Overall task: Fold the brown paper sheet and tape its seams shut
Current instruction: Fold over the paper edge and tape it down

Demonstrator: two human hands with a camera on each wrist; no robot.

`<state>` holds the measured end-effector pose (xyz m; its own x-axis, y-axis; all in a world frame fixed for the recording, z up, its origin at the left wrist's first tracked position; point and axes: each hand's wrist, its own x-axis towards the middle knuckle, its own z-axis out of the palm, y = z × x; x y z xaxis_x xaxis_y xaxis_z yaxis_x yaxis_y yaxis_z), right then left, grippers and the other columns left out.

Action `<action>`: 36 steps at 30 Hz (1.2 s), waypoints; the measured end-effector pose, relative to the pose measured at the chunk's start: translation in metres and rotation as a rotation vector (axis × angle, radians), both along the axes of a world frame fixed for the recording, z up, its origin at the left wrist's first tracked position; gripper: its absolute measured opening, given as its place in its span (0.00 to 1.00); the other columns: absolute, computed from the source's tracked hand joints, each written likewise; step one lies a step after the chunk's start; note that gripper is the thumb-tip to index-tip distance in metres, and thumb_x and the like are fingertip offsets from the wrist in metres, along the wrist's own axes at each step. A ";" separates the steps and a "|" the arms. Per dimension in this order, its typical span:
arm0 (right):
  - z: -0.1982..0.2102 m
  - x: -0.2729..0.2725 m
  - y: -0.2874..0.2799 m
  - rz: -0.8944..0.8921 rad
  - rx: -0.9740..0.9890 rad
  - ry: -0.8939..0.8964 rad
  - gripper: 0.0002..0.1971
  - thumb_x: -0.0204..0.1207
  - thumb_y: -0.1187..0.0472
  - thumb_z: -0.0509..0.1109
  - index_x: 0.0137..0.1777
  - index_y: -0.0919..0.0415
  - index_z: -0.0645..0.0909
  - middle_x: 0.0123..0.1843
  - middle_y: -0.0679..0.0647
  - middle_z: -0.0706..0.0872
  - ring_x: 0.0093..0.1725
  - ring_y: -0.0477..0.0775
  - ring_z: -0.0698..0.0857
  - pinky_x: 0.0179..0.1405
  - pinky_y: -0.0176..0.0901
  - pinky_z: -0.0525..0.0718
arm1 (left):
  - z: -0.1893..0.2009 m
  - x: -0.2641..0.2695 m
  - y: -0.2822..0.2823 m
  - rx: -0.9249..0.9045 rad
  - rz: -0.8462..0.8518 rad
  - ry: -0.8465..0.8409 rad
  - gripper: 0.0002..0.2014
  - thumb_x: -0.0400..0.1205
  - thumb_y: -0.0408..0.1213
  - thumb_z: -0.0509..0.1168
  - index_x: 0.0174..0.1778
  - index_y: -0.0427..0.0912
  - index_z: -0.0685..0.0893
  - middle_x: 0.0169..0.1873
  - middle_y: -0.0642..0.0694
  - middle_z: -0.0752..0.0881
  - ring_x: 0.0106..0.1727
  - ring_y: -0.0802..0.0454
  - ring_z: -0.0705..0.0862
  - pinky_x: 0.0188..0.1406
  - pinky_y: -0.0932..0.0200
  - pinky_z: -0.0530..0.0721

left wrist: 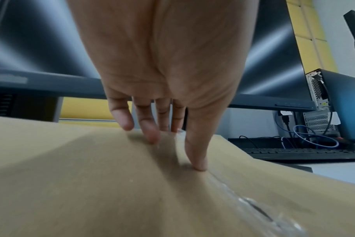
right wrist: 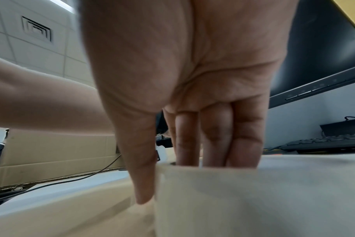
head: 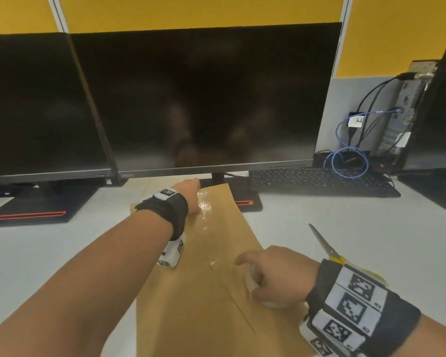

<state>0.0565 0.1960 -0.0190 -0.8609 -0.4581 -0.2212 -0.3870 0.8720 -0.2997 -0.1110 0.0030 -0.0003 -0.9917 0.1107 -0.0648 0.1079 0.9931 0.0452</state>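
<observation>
The folded paper (head: 211,266) is laid flat on the white desk (head: 345,228), running from the near edge toward the foot of the middle monitor (head: 204,99). A strip of clear tape (head: 204,202) is seen along its centre seam, crinkled at the far end.

The left hand (head: 191,194) is stretched out over the far end of the paper. Its fingers (left wrist: 146,126) are held straight and slightly apart, tips down on the paper, and the thumb is pressed on the tape line; nothing is gripped.

The right hand (head: 276,274) is set on the near part of the paper, right of the seam. A tape roll (head: 255,282) is gripped there: three fingers (right wrist: 213,136) are pushed together into its core, the thumb is laid against its outer wall, and the forefinger is pointed out toward the seam. The roll is stood on the paper.

Scissors (head: 325,246) are lying on the desk just right of the paper, behind the right wrist. A keyboard (head: 319,181) is placed farther back, well apart from the paper.
</observation>
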 end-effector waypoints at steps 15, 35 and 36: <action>0.005 -0.011 -0.014 -0.040 0.041 -0.025 0.33 0.76 0.56 0.70 0.81 0.49 0.65 0.44 0.47 0.82 0.52 0.51 0.80 0.43 0.36 0.73 | -0.013 0.043 0.010 -0.052 -0.164 -0.190 0.24 0.82 0.44 0.63 0.76 0.49 0.73 0.71 0.46 0.77 0.68 0.44 0.79 0.67 0.51 0.78; 0.005 0.006 0.012 -0.062 -0.188 0.031 0.32 0.77 0.55 0.71 0.77 0.39 0.59 0.48 0.49 0.90 0.39 0.44 0.84 0.48 0.37 0.81 | 0.002 0.135 -0.007 0.211 -0.383 -0.273 0.32 0.82 0.54 0.65 0.82 0.55 0.64 0.80 0.54 0.67 0.78 0.55 0.69 0.77 0.56 0.68; 0.007 0.006 0.013 -0.054 -0.210 0.037 0.31 0.77 0.54 0.71 0.76 0.38 0.60 0.48 0.48 0.89 0.36 0.40 0.82 0.45 0.34 0.79 | 0.007 0.137 -0.003 0.293 -0.412 -0.286 0.28 0.82 0.53 0.65 0.79 0.54 0.70 0.76 0.56 0.73 0.73 0.57 0.75 0.73 0.59 0.72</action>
<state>0.0627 0.2090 -0.0120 -0.8913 -0.4437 -0.0935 -0.3554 0.8117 -0.4635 0.0261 0.0002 0.0068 -0.8104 0.5377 -0.2327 0.4260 0.8134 0.3961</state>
